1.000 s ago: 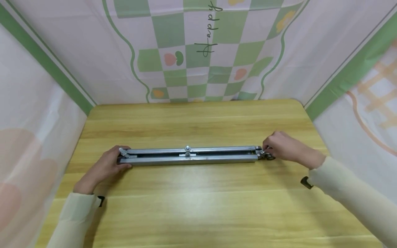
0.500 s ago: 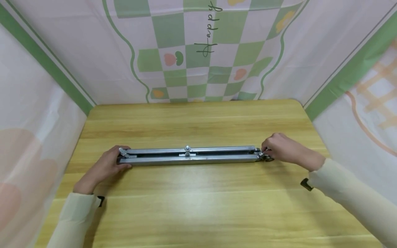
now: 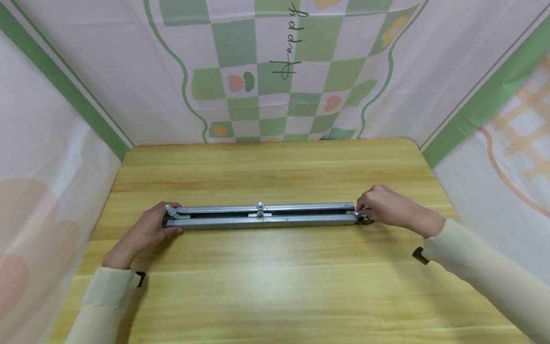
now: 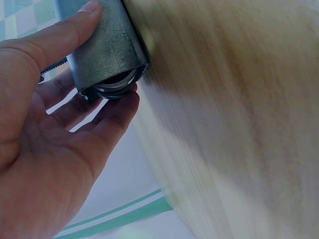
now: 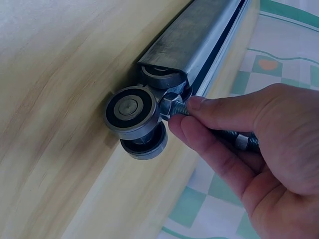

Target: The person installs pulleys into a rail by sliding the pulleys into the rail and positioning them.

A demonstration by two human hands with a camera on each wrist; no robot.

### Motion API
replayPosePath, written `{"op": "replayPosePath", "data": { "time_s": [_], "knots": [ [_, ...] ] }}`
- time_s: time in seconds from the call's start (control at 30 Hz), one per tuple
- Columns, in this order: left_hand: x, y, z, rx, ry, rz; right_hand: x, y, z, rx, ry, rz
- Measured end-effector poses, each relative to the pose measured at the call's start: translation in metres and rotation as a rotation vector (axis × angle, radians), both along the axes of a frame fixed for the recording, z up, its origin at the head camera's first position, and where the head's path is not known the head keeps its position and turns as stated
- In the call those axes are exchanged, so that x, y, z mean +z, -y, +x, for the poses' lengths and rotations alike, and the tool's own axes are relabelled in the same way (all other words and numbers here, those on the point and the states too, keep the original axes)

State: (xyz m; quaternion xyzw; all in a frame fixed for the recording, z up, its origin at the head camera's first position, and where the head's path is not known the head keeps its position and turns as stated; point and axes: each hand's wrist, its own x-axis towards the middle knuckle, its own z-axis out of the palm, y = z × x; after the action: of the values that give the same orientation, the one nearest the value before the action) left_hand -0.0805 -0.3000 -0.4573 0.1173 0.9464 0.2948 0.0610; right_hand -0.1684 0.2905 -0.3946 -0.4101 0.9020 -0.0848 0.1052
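A long grey metal channel rail [image 3: 309,220] with an open slot lies across the wooden table [image 3: 266,291]. My left hand [image 3: 148,229] holds its left end, thumb on the near side. In the left wrist view the thumb lies on the steel wall and fingertips sit by a round wheel [image 4: 117,87] inside the end. My right hand [image 3: 384,205] pinches the threaded bolt of a roller trolley [image 5: 132,109] at the right end. Some of its rollers are inside the rail, others stick out. Two more bolts, one at the middle [image 3: 259,208] and one at the left [image 3: 171,210], stand out of the slot.
A pale cloth backdrop [image 3: 234,43] with green checks hangs behind the table's far edge. Similar cloth panels [image 3: 47,143] stand along the left and right sides. Bare wood stretches in front of and behind the rail.
My right hand has moved slightly left, sliding the roller trolley farther into the rail's right end. The left hand and the rail have stayed in place.
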Motion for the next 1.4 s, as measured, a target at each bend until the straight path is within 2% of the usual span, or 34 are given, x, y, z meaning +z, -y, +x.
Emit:
{"op": "replayPosePath", "data": {
  "time_s": [0.47, 0.93, 1.4],
  "knots": [
    [0.001, -0.001, 0.0, -0.005, -0.014, 0.008, 0.0, 0.017, -0.002, 0.031, -0.004, -0.038],
    [0.003, -0.001, 0.0, -0.002, -0.018, 0.012, 0.004, 0.037, -0.002, 0.045, 0.012, -0.033],
    [0.0, 0.0, 0.001, -0.001, -0.008, 0.007, -0.002, 0.044, -0.001, 0.055, -0.001, -0.051]
  ]
}}
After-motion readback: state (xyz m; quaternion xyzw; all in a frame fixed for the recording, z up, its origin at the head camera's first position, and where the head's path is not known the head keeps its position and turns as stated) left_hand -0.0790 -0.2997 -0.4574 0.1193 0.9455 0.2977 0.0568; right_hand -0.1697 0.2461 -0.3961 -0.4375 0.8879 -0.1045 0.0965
